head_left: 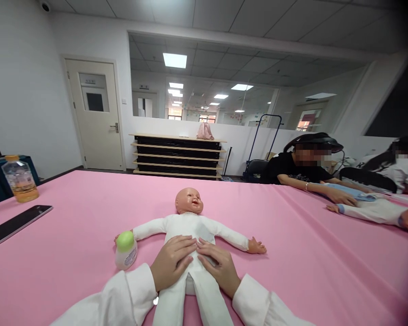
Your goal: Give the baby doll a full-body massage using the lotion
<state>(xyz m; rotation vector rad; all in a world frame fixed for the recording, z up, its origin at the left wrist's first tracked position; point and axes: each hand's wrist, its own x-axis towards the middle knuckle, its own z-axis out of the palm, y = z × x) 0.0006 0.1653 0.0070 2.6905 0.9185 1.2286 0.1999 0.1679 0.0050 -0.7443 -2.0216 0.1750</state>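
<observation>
A baby doll (180, 226) with a white cloth body lies on its back on the pink-covered table (88, 213), arms spread and head away from me. My left hand (174, 262) rests flat on the doll's belly, fingers stretched out. Beside it, my right hand (219, 266) lies on the belly too, its fingers extended and the fingertips of both hands close together. Neither hand grasps anything. By the doll's hand on the left stands a small white bottle (125, 258) with a green cap.
A drink bottle (20, 179) and a smartphone (18, 224) are at the table's left side. To the right, a co-worker (302, 167) in black leans over another doll (377, 210) with a blue cloth. Stacked boards (178, 154) stand behind the table.
</observation>
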